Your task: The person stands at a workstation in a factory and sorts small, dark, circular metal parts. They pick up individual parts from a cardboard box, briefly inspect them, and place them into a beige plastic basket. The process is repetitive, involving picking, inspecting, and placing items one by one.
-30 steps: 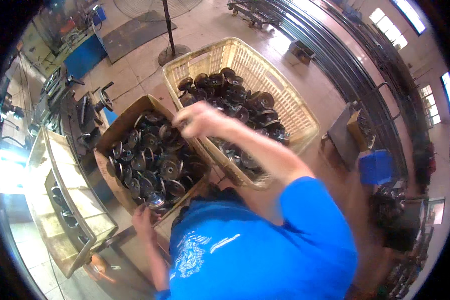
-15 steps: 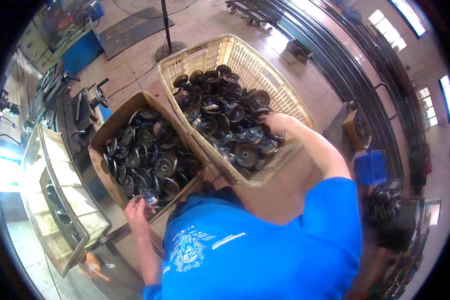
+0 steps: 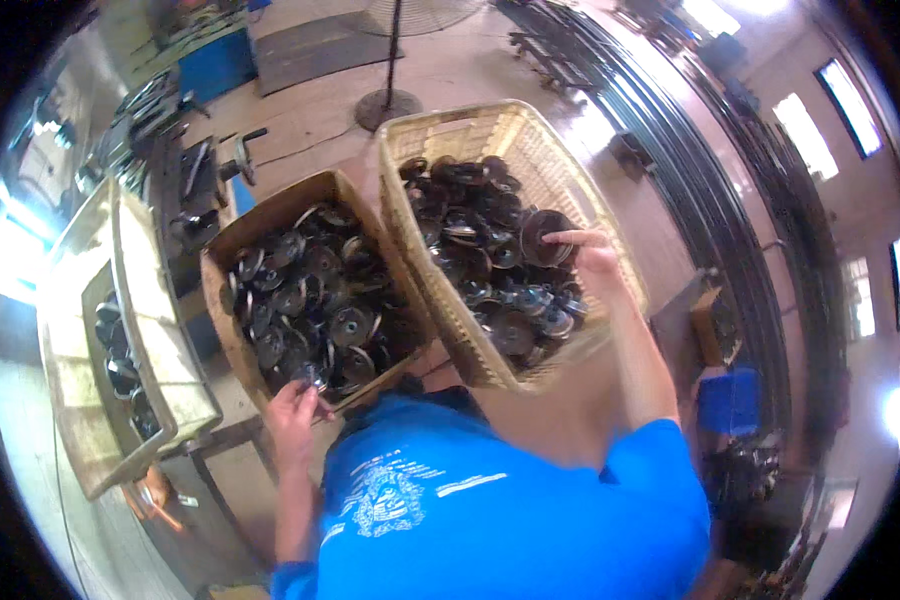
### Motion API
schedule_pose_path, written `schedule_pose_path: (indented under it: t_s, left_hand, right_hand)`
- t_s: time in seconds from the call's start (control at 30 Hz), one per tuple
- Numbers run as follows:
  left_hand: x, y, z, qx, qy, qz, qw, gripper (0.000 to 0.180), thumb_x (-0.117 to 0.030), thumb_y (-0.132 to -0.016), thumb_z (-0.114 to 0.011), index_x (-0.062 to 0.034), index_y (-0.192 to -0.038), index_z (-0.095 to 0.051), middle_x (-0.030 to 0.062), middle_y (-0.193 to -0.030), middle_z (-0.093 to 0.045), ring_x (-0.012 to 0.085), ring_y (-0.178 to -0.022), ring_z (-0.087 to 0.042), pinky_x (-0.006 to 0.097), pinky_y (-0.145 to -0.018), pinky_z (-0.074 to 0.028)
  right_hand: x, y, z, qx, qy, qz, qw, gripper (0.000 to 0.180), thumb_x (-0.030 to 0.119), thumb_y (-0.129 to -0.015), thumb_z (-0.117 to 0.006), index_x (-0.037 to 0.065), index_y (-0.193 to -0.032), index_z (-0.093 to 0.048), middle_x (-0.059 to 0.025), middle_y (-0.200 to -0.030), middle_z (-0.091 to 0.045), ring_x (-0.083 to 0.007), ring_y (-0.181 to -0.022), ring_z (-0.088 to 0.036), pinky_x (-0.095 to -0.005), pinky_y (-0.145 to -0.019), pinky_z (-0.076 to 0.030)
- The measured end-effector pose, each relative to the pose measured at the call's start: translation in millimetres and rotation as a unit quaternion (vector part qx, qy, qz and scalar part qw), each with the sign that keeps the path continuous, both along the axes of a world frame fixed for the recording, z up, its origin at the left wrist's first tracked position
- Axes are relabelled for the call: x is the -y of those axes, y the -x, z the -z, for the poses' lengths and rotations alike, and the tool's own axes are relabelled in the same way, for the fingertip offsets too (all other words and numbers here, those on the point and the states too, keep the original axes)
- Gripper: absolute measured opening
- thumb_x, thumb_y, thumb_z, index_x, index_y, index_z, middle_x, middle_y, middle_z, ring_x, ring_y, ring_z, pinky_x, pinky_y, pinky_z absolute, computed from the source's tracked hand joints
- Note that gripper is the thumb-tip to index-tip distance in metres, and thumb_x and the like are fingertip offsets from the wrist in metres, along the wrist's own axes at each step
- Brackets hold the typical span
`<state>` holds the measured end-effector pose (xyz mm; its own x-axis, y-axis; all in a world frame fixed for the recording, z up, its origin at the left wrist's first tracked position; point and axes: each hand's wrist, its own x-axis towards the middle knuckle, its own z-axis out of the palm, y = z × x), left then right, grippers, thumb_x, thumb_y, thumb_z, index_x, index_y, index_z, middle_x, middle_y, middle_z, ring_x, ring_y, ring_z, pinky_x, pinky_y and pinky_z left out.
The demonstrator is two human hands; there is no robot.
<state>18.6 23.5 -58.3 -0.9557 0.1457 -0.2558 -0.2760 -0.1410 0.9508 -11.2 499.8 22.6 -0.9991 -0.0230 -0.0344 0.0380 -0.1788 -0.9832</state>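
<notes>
My right hand (image 3: 592, 258) is over the right side of a cream plastic crate (image 3: 518, 122). Its fingers are closed on a dark round metal wheel (image 3: 536, 240), broad face up, above a heap of similar wheels (image 3: 460, 205). My left hand (image 3: 292, 408) is at the near left corner of a cardboard box (image 3: 225, 300), thumb and fingers pinched together. A shiny metal piece (image 3: 313, 378) shows at its fingertips; blur hides what the hand grips. More dark metal wheels (image 3: 353, 325) fill the box.
A second cream crate (image 3: 70, 400) with a few wheels stands tilted at the left. Beyond the box is a machine with a handwheel (image 3: 242, 158). A fan stand (image 3: 388, 108) is behind the crates. Long metal bars (image 3: 690, 150) and a blue bin (image 3: 728, 402) lie to the right.
My right hand has come up out of the heap, and a wheel now shows in its fingers. My left hand stays at the box corner. The whole view has shifted.
</notes>
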Motion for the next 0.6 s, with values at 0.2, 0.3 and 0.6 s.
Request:
schedule_pose_path:
  t_s: [0.2,0.3,0.6]
  left_hand:
    - [-28,11,-63,-0.13,0.087,-0.008,0.988,0.02,-0.008,-0.085,-0.057,0.0062,-0.099,-0.058,0.0096,-0.065,-0.062,0.01,-0.055,-0.056,0.023,-0.049,-0.044]
    - [-22,8,-95,-0.176,0.179,-0.022,0.968,0.014,-0.007,-0.084,-0.057,0.0043,-0.091,-0.06,0.0111,-0.062,-0.06,0.0063,-0.055,-0.054,0.022,-0.051,-0.042]
    - [4,0,-64,-0.2,0.264,-0.098,0.938,0.014,-0.006,-0.086,-0.056,0.0061,-0.091,-0.059,0.0058,-0.061,-0.057,0.0042,-0.057,-0.05,0.022,-0.049,-0.04]
  right_hand:
    - [181,42,10,0.085,0.159,-0.219,0.959,0.054,0.018,-0.056,-0.058,-0.013,-0.1,-0.06,-0.0203,-0.101,-0.061,-0.0246,-0.1,-0.058,-0.0317,-0.092,-0.043]
    - [256,37,7,0.081,0.083,-0.232,0.966,0.056,0.012,-0.053,-0.053,-0.013,-0.102,-0.059,-0.0217,-0.106,-0.059,-0.0277,-0.099,-0.058,-0.0351,-0.096,-0.04]
    - [309,17,15,0.107,0.051,-0.31,0.943,0.049,0.0,-0.056,-0.045,-0.011,-0.102,-0.06,-0.0128,-0.12,-0.049,-0.0236,-0.107,-0.053,-0.0311,-0.094,-0.041]
